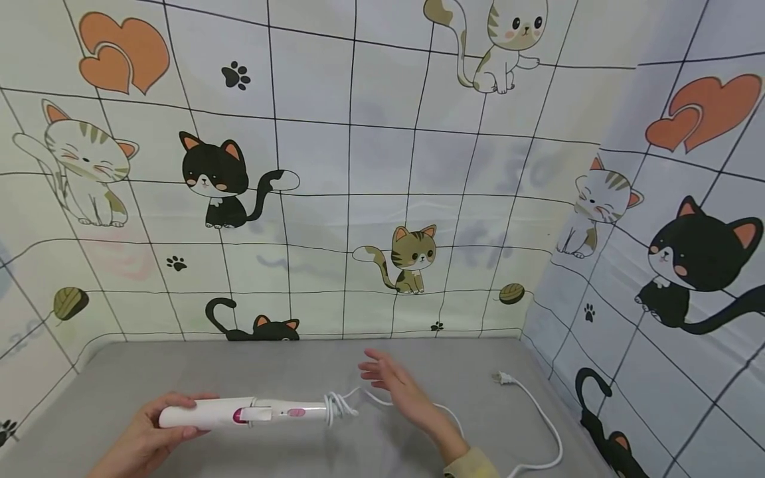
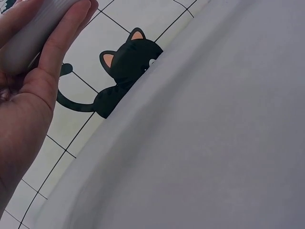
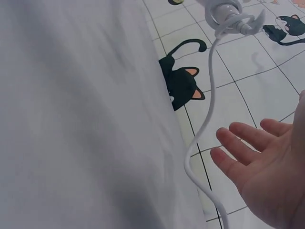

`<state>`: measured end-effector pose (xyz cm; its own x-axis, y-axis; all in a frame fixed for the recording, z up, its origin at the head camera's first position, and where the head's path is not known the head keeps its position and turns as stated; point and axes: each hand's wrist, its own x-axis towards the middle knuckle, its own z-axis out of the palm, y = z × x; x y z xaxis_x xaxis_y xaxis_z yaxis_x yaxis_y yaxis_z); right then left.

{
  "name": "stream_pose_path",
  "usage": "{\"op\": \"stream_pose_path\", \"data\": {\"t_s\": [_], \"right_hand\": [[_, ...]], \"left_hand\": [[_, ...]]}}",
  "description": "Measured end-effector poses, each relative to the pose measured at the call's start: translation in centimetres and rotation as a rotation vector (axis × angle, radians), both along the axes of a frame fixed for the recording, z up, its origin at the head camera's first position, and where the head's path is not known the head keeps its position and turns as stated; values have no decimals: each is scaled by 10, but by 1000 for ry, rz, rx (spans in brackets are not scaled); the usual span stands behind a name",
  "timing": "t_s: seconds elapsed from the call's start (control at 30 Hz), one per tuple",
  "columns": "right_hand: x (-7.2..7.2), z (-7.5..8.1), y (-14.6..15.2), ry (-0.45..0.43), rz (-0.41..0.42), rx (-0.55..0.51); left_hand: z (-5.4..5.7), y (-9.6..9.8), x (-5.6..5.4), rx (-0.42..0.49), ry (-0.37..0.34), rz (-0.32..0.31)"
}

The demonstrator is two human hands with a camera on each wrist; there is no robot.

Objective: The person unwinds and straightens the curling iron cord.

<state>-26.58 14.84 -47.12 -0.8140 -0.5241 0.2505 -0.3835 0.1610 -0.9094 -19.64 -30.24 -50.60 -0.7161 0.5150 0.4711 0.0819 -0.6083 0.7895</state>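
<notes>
We see the left hand gripping one end of a white hair-styling wand, fingers above and thumb below, over the grey table. The wand's long axis runs sideways, nearly level, from the left hand's grasp; its cord end points toward the right hand. We see that hand with fingers extended and slightly spread, holding nothing. The cord loops around the wand's near end beside it, and the plug lies to its right.

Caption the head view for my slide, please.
Left grip holds a white device with its cord looped at one end; right grip open over a gray surface.
</notes>
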Motion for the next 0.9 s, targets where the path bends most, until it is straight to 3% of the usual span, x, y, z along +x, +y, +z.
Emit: {"op": "stream_pose_path", "data": {"t_s": [0.2, 0.57, 0.9], "right_hand": [[-5, -2, -14, -44, 97, 59], [-4, -9, -12, -74, 107, 72], [1, -11, 0, -4, 37, 148]], "left_hand": [[0, 1, 3, 3, 2, 3], [-3, -4, 3, -23, 8, 40], [0, -7, 4, -62, -119, 60]]}}
